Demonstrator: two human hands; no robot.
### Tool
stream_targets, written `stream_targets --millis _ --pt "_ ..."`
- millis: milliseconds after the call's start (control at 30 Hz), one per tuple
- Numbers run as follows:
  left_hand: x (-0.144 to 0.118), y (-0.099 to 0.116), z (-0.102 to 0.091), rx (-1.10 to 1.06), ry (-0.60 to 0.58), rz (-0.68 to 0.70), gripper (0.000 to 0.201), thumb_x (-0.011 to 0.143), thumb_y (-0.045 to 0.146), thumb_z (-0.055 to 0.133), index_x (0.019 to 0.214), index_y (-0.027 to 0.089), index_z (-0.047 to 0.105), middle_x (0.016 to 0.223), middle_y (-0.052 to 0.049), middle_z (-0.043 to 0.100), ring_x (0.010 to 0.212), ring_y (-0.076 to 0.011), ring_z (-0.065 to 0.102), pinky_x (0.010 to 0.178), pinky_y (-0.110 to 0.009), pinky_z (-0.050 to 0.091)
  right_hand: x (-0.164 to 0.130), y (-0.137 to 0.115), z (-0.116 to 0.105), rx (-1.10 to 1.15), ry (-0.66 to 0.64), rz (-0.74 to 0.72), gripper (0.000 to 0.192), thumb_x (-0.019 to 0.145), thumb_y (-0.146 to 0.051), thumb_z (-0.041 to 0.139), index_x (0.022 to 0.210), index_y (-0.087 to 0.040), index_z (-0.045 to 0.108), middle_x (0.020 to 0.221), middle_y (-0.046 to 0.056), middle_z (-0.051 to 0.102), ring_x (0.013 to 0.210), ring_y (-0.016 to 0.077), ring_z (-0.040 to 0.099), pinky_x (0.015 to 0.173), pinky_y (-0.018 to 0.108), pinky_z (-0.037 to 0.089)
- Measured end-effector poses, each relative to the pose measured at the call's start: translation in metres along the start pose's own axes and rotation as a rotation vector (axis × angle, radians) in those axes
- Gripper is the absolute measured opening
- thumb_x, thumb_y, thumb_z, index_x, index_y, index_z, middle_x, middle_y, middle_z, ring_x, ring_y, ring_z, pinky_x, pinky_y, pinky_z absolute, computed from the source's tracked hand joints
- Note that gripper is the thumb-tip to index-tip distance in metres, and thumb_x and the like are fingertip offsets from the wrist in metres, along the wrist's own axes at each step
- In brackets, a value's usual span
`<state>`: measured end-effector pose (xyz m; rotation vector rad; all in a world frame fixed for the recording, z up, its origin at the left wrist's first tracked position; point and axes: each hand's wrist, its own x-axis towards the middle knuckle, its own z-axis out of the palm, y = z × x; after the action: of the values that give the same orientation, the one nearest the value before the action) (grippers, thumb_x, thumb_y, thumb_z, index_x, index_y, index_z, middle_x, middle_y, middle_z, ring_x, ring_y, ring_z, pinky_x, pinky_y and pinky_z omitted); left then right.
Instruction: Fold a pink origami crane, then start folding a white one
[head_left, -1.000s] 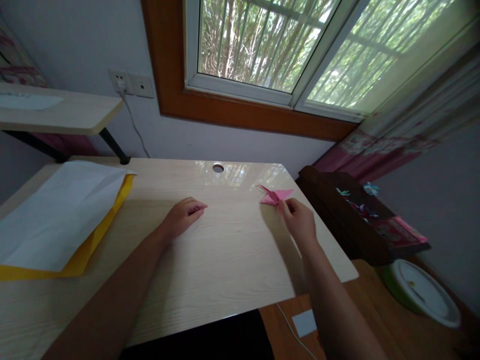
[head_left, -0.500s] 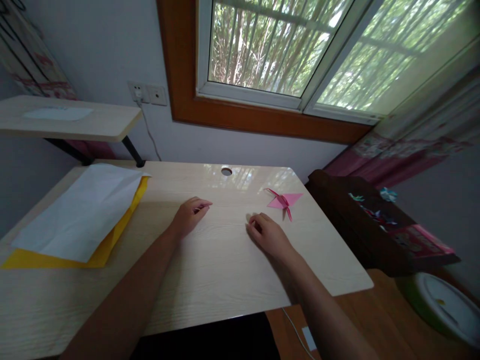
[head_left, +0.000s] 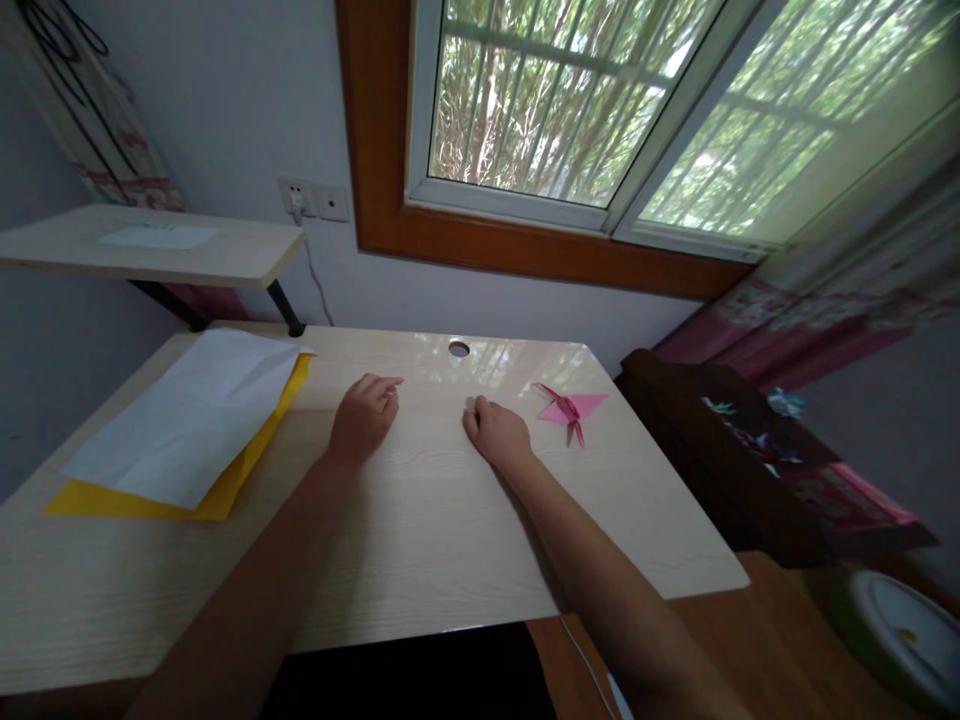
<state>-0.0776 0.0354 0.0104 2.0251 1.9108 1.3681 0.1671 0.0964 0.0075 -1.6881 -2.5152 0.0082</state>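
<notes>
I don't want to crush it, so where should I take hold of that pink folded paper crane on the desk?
Pinch the pink folded paper crane at its thick central body, coming from above on its left, where the right hand is nearest. The thin pointed tips and flat wing would likely bend.

The pale rectangular wood-grain desk (head_left: 450,520) looks smooth and glossy. On it lie a folded pink paper crane (head_left: 568,408) and matt white paper sheets (head_left: 187,420).

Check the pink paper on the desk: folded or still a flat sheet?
Folded. The pink paper shows pointed flaps and a thin tip sticking out, like a crane, lying on the desk apart from the right hand.
</notes>
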Motion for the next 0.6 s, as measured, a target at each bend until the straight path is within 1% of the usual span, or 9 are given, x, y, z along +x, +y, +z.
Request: stream_targets --millis 100,167,267,300,367,400,467,500,600 --pt "0.012 0.000 -0.018 0.183 -0.012 0.087 0.026 0.089 0.020 0.055 0.112 0.018 0.069 0.104 -0.009 0.068 0.099 -0.0232 0.063 0.099 -0.041 0.050 0.001 0.003 0.004 0.046 0.038 -0.010 0.029 0.102 -0.040 0.039 0.103 -0.021 0.060 0.098 0.009 0.073 0.082 0.0214 0.066 0.066 0.029 0.034" --pt "0.019 -0.005 -0.035 0.295 -0.032 0.090 0.030 0.089 0.023 0.056 0.117 0.019 0.067 0.110 -0.010 0.067 0.110 -0.0268 0.060 0.104 -0.045 0.045 0.001 0.006 0.005 0.099 0.068 -0.020 0.027 0.101 -0.039 0.041 0.099 -0.021 0.061 0.096 0.008 0.073 0.080 0.0206 0.065 0.066 0.029 0.034" --pt "0.023 -0.023 -0.066 0.473 -0.011 -0.033 0.038 0.091 0.028 0.055 0.127 0.018 0.063 0.122 -0.013 0.062 0.121 -0.0300 0.055 0.111 -0.047 0.038 0.000 0.010 0.008 0.178 0.119 -0.047 0.024 0.100 -0.038 0.045 0.093 -0.022 0.062 0.091 0.007 0.073 0.078 0.0199 0.064 0.065 0.029 0.033" --pt "0.023 -0.031 -0.076 0.524 -0.008 -0.073 0.041 0.092 0.030 0.054 0.130 0.018 0.061 0.127 -0.014 0.060 0.124 -0.0301 0.052 0.113 -0.047 0.035 0.000 0.011 0.008 0.201 0.135 -0.052 0.023 0.099 -0.037 0.046 0.092 -0.022 0.062 0.090 0.006 0.073 0.077 0.0197 0.063 0.064 0.029 0.032" --pt "0.021 -0.050 -0.095 0.592 0.035 -0.155 0.047 0.092 0.037 0.055 0.134 0.015 0.057 0.133 -0.014 0.056 0.130 -0.0309 0.047 0.115 -0.047 0.033 0.001 0.012 0.010 0.237 0.159 -0.056 0.021 0.099 -0.036 0.047 0.092 -0.022 0.063 0.089 0.006 0.072 0.076 0.0195 0.062 0.064 0.029 0.033" --pt "0.019 -0.060 -0.102 0.607 0.040 -0.196 0.052 0.091 0.040 0.056 0.137 0.014 0.055 0.136 -0.015 0.054 0.131 -0.0320 0.045 0.116 -0.048 0.031 0.001 0.012 0.011 0.251 0.167 -0.058 0.020 0.098 -0.035 0.048 0.092 -0.023 0.063 0.089 0.006 0.072 0.076 0.0195 0.062 0.064 0.029 0.033" --pt "0.014 -0.076 -0.110 0.615 -0.005 -0.285 0.062 0.089 0.044 0.059 0.140 0.010 0.050 0.143 -0.018 0.050 0.134 -0.0358 0.041 0.115 -0.053 0.031 0.002 0.014 0.013 0.274 0.185 -0.066 0.019 0.097 -0.034 0.049 0.093 -0.023 0.064 0.089 0.006 0.071 0.077 0.0198 0.061 0.066 0.029 0.035" --pt "0.011 -0.082 -0.111 0.620 -0.010 -0.338 0.067 0.088 0.046 0.061 0.141 0.008 0.047 0.146 -0.020 0.047 0.137 -0.0388 0.038 0.115 -0.056 0.030 0.003 0.015 0.015 0.284 0.201 -0.074 0.018 0.097 -0.032 0.050 0.092 -0.022 0.064 0.089 0.006 0.070 0.079 0.0202 0.061 0.069 0.029 0.037" --pt "0.001 -0.093 -0.106 0.620 -0.079 -0.463 0.078 0.089 0.057 0.056 0.148 0.009 0.039 0.154 -0.025 0.038 0.143 -0.0464 0.029 0.110 -0.064 0.030 0.007 0.021 0.020 0.301 0.275 -0.088 0.017 0.094 -0.027 0.052 0.090 -0.020 0.067 0.090 0.009 0.067 0.087 0.0229 0.058 0.079 0.032 0.041"
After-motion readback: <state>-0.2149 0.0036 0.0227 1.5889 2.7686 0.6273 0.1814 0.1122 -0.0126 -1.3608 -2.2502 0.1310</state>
